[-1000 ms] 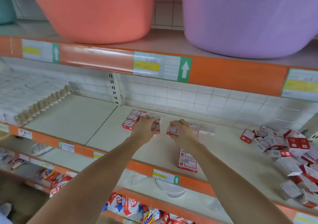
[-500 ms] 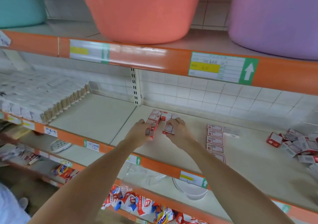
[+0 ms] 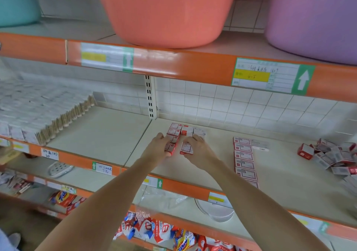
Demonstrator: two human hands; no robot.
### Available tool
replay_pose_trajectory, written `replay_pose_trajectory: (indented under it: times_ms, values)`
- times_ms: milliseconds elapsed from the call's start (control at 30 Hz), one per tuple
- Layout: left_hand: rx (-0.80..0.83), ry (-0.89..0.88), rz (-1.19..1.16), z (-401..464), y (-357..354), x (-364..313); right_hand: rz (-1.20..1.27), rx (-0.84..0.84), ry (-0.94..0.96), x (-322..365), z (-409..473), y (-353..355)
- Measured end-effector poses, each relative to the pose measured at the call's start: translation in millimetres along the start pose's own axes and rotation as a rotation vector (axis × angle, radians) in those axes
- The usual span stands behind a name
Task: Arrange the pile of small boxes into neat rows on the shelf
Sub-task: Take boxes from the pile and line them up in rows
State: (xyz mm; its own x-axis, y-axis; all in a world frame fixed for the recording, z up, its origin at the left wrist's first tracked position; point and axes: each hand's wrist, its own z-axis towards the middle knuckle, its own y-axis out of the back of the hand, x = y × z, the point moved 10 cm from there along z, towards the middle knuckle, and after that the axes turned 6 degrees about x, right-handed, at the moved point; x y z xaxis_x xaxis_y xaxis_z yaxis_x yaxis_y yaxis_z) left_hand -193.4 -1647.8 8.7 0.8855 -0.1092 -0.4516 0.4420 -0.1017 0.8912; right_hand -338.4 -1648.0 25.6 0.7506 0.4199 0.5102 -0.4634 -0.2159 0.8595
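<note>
Each hand, left hand [image 3: 157, 148] and right hand [image 3: 199, 148], pinches one small box; six lie rowed [image 3: 243, 160] rightward.

White tiled wall [image 3: 241, 104] behind cream shelving (orange front edges [image 3: 185, 63]), evenly lit.

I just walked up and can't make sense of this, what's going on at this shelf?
A person is lining up small red-and-white boxes on the middle shelf. The left hand grips one box at the front of a short row by the upright, and the right hand holds another box beside it. A finished row lies to the right, and a loose pile waits further right.
</note>
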Motion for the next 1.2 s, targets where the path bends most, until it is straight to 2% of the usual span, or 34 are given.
replay_pose_trajectory:
  times_ms: [533,800,1200]
  values:
    - [-0.010,-0.038,0.021,3.9,4.1,9.2,-0.024,0.032,0.011,9.7,-1.6,-18.3]
    - [0.006,0.097,0.128,-11.3,21.3,45.7,-0.030,0.152,0.096,41.4,-0.3,-49.9]
    - [0.065,0.137,0.347,-15.9,30.4,47.4,-0.208,-0.056,0.139,70.3,8.3,-52.0]
